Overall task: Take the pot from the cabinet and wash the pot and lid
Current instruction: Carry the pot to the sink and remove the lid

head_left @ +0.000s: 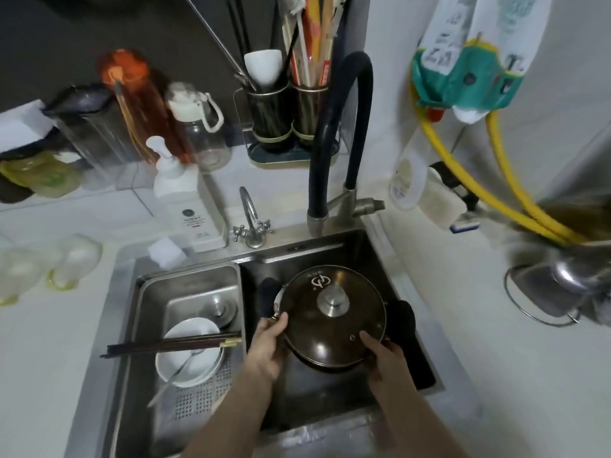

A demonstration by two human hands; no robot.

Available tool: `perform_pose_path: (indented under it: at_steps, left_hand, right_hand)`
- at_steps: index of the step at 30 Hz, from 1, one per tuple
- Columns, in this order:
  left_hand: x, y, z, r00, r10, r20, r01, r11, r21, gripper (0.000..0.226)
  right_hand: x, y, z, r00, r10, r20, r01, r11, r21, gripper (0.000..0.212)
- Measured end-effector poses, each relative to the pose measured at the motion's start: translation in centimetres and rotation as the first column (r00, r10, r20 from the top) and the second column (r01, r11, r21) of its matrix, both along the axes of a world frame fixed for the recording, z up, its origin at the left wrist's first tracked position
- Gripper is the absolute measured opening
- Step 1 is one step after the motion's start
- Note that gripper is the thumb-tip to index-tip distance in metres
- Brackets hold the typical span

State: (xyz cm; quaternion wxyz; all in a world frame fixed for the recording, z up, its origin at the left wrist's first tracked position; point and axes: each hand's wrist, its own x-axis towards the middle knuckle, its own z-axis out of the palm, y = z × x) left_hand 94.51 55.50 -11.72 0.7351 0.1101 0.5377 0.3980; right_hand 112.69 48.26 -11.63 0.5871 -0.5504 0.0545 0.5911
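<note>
Hands round white-marked lid

The lid is dark brown and glossy, with a brushed metal knob. The sink is dull, dark steel; the tray in its left half is brighter brushed steel, perforated at its near end. The bowl looks like glossy white ceramic. The chopsticks look like dark wood with gold tips. The counter is smooth and white. The faucet has a matt black hose.
</note>
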Motion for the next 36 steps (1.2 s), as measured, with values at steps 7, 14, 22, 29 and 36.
perform_pose_path:
  at_steps: [7,14,22,29,36]
  left_hand:
    - [0.5,0.8,-2.0,0.991,0.086,0.102,-0.079,0.994,-0.069,0.009]
    - [-0.2,0.9,-2.7,0.989,0.092,0.118,-0.086,0.995,-0.051,0.006]
    - [-1.0,2.0,-2.8,0.988,0.075,0.137,-0.072,0.997,-0.028,0.014]
    - [-0.8,1.0,-5.1,0.983,0.116,0.141,-0.103,0.99,-0.098,0.01]
    - [0.1,0.8,-7.5,0.982,0.161,0.097,-0.146,0.979,-0.143,0.035]
  right_hand:
    - [0.0,3.2,-1.5,0.997,-0.061,0.049,0.062,0.998,-0.019,0.048]
    - [-1.0,3.1,-1.5,0.991,-0.057,0.12,0.06,0.998,-0.023,0.061]
    - [-2.0,3.6,-1.7,0.98,-0.179,0.086,0.175,0.983,0.054,0.069]
    - [-3.1,4.0,-2.8,0.968,-0.243,0.054,0.244,0.97,-0.013,0.075]
    - [-3.7,4.4,-6.1,0.952,-0.298,0.065,0.304,0.946,-0.112,0.074]
